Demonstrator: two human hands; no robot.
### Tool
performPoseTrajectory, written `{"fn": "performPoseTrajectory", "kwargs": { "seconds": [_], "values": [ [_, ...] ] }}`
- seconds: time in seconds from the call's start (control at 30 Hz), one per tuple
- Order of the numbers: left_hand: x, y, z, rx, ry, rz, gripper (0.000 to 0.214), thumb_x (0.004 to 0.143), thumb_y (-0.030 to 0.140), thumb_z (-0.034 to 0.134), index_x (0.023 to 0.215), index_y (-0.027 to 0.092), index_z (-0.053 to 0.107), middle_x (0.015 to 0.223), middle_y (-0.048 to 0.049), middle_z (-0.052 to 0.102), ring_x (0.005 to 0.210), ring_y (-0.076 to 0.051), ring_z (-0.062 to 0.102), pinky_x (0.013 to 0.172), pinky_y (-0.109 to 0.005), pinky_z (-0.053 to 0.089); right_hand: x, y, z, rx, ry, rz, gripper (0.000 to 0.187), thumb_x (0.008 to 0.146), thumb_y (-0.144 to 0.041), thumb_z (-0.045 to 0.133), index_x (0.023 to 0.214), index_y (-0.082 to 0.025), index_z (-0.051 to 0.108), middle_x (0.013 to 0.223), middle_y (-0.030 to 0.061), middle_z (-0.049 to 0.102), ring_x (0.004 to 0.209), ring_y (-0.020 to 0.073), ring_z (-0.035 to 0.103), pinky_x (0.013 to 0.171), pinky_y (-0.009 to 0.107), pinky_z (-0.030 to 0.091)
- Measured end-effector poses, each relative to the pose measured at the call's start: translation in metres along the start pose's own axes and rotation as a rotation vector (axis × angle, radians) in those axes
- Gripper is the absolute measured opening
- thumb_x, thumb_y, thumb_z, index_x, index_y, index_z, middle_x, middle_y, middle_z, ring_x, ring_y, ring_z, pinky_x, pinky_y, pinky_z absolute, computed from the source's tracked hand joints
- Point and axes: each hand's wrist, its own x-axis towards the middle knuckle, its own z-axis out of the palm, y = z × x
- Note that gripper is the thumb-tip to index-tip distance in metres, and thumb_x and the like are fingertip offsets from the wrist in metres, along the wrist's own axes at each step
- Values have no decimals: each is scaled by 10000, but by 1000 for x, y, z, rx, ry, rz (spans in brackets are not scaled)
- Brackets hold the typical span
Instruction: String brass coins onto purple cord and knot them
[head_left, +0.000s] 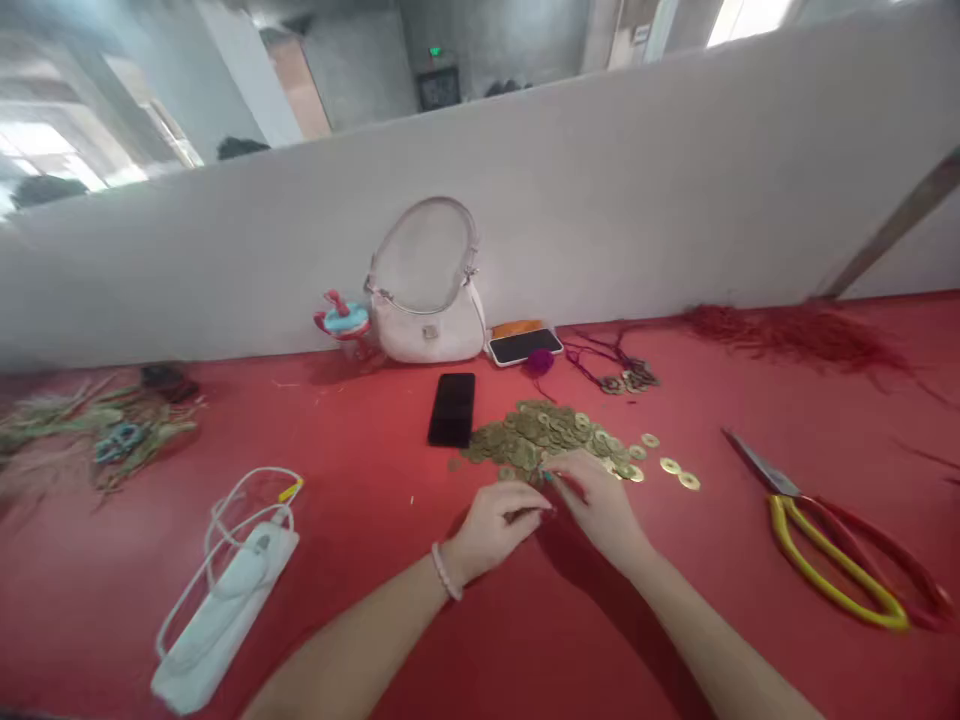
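My left hand (495, 527), with a pale beaded bracelet (446, 572) on its wrist, is in a pinch just in front of a heap of brass-coloured coins (536, 430) with holes in the middle. Close beside it, my right hand (598, 505) reaches to the heap's near edge, its thumb and fingertips brought together. A small teal spot shows at those right fingertips; I cannot tell what it is. Whatever either pinch holds is too small to make out. A few loose coins (670, 466) lie flat to the right of the heap.
Scissors (832, 545) with yellow and red handles lie right. A black phone (452, 410) touches the heap's left side. Behind are a handbag (429, 325), a cup (347, 322), another phone (525, 346), purple thread (539, 362), strung coins (631, 378) and red strands (802, 335). A power strip (229, 615) lies left.
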Motion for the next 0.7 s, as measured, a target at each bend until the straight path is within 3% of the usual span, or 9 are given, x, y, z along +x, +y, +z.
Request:
{"fn": "performPoseTrajectory", "kwargs": {
  "seconds": [0.2, 0.43, 0.63, 0.7],
  "values": [
    [-1, 2, -2, -35, -1, -15, 153, 779, 154, 531, 818, 145, 679, 788, -74, 666, 740, -155, 587, 710, -251, 459, 3, -3, 1, -2, 6, 19, 111, 820, -188, 484, 806, -193, 594, 783, 50, 633, 758, 186, 572, 677, 323, 467],
    [3, 7, 1, -174, 91, -207, 106, 741, 198, 573, 732, 125, 649, 691, -51, 597, 634, -132, 531, 603, -229, 432, 1, -5, 1, -11, 2, 48, 131, 829, -195, 455, 817, -199, 586, 772, 52, 618, 750, 192, 570, 675, 332, 464],
    [4, 1, 0, -335, 215, -332, 104, 746, 233, 568, 768, 138, 604, 715, -35, 589, 638, -123, 530, 603, -226, 435, -1, -9, 1, 114, 35, 222, 184, 835, -217, 425, 1006, -194, 490, 809, 42, 621, 759, 175, 589, 730, 327, 477],
    [5, -1, 0, -372, 256, -361, 117, 743, 246, 576, 790, 140, 595, 742, -38, 597, 659, -125, 541, 618, -229, 441, -2, -13, 0, 178, 2, 222, 206, 837, -222, 420, 1039, -200, 457, 815, 35, 616, 769, 164, 592, 736, 312, 483]
  ]
}}
